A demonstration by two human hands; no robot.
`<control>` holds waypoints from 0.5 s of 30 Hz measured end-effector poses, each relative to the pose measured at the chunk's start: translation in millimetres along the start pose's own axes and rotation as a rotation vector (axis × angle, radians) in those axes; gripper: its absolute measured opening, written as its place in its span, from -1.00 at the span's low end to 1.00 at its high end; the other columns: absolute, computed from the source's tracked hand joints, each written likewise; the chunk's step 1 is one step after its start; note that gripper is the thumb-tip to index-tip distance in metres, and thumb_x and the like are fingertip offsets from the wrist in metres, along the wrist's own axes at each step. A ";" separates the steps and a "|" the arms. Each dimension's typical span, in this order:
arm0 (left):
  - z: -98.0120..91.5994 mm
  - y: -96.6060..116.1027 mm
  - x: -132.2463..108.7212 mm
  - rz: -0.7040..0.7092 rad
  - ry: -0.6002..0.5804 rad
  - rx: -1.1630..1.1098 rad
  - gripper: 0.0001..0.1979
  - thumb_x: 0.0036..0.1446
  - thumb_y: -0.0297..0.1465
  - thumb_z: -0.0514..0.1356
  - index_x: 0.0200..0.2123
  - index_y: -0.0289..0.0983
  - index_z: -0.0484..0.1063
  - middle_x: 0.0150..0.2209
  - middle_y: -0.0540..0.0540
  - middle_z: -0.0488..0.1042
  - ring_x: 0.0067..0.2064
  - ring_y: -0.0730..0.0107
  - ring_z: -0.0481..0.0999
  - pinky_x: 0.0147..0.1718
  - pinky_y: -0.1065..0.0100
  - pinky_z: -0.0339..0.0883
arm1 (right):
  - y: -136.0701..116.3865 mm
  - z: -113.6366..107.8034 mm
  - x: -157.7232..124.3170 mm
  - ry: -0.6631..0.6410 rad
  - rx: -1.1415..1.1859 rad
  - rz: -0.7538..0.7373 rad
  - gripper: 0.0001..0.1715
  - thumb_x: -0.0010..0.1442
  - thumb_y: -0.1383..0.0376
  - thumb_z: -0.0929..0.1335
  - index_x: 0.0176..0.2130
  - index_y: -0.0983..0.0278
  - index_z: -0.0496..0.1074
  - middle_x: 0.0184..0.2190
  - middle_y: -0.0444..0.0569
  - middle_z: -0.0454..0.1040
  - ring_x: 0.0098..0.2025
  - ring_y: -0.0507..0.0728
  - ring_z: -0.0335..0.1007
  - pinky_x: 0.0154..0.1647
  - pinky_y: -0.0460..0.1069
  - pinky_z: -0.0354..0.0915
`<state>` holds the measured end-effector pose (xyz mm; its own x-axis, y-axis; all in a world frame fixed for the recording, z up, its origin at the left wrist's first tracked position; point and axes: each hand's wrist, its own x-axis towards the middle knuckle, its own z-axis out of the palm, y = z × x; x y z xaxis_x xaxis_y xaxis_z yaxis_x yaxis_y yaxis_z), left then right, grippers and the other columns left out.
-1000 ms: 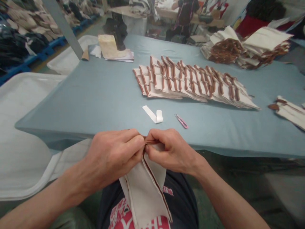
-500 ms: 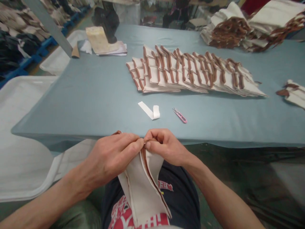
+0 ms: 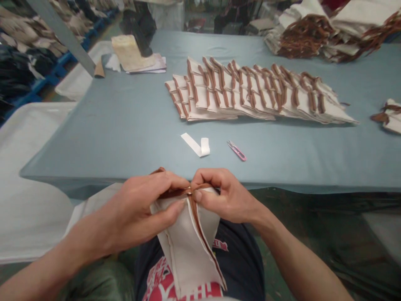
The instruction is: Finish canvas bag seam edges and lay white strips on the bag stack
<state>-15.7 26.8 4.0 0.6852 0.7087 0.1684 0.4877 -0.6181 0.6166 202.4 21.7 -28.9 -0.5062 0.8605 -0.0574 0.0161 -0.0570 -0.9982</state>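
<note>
Over my lap, at the table's front edge, hangs a sewn cream fabric piece with brown trim along its top edge and down an open seam. My left hand has the left part of its top edge between thumb and fingers, the thumb lying on the cream side. Pinched in my right hand is the brown-trimmed edge right beside the seam's top. Both sets of fingertips nearly meet at that point. Beyond them on the table lie pink thread snips and a curled white strip.
A row of overlapping cream pieces with brown trim spans the blue table. Larger bundles are heaped at the back right. White plastic bins stand left of the table, near a grey post.
My left thumb has come away from the fingers and slid down, exposing the brown trim at the top. The right hand keeps its pinch; the view has shifted slightly.
</note>
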 end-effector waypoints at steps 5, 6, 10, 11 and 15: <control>-24.3 -1.1 20.5 -0.147 -0.315 -0.266 -0.62 0.44 -0.28 0.00 -0.40 -0.25 0.45 -0.48 0.06 0.42 -0.45 0.46 0.38 -0.44 0.47 0.23 | -7.0 -6.1 3.8 -0.023 -0.259 -0.185 -0.90 0.11 0.41 0.33 -0.45 0.27 0.35 -0.59 -0.30 0.16 -0.54 -0.07 0.01 -0.50 -0.12 0.00; -25.7 -2.3 24.1 -0.143 -0.334 -0.304 -0.60 0.44 -0.29 0.00 -0.47 -0.25 0.37 -0.52 0.06 0.34 -0.47 0.47 0.32 -0.47 0.47 0.20 | -8.8 -6.8 5.0 -0.032 -0.287 -0.211 -0.88 0.13 0.42 0.33 -0.44 0.27 0.35 -0.58 -0.30 0.16 -0.54 -0.07 0.01 -0.48 -0.12 0.01; -25.4 -6.9 29.7 -0.155 -0.381 -0.443 -0.65 0.40 -0.34 0.04 -0.50 -0.24 0.27 -0.52 0.09 0.22 -0.50 0.49 0.23 -0.52 0.47 0.14 | -17.0 -9.8 9.2 -0.074 -0.349 -0.242 -0.91 0.19 0.40 0.35 -0.38 0.28 0.38 -0.53 -0.28 0.26 -0.50 -0.07 0.09 -0.43 -0.12 0.06; -24.9 -8.2 29.6 -0.169 -0.384 -0.466 -0.65 0.39 -0.35 0.04 -0.50 -0.24 0.27 -0.52 0.09 0.21 -0.50 0.49 0.22 -0.52 0.48 0.14 | -18.5 -10.6 10.5 -0.084 -0.364 -0.240 -0.92 0.19 0.39 0.35 -0.37 0.28 0.40 -0.52 -0.27 0.28 -0.49 -0.06 0.12 -0.42 -0.12 0.07; -23.6 -13.4 27.7 -0.214 -0.352 -0.489 -0.64 0.38 -0.31 0.05 -0.51 -0.25 0.27 -0.50 0.07 0.18 -0.47 0.48 0.19 -0.50 0.47 0.12 | -20.3 -13.1 19.6 -0.095 -0.425 -0.243 -0.92 0.19 0.41 0.36 -0.37 0.28 0.41 -0.51 -0.26 0.29 -0.47 -0.05 0.13 -0.39 -0.10 0.07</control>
<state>-16.0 62.7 18.6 0.7774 0.5935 -0.2084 0.3868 -0.1898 0.9024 203.5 46.4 -9.9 -0.6146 0.7726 0.1593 0.2284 0.3676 -0.9015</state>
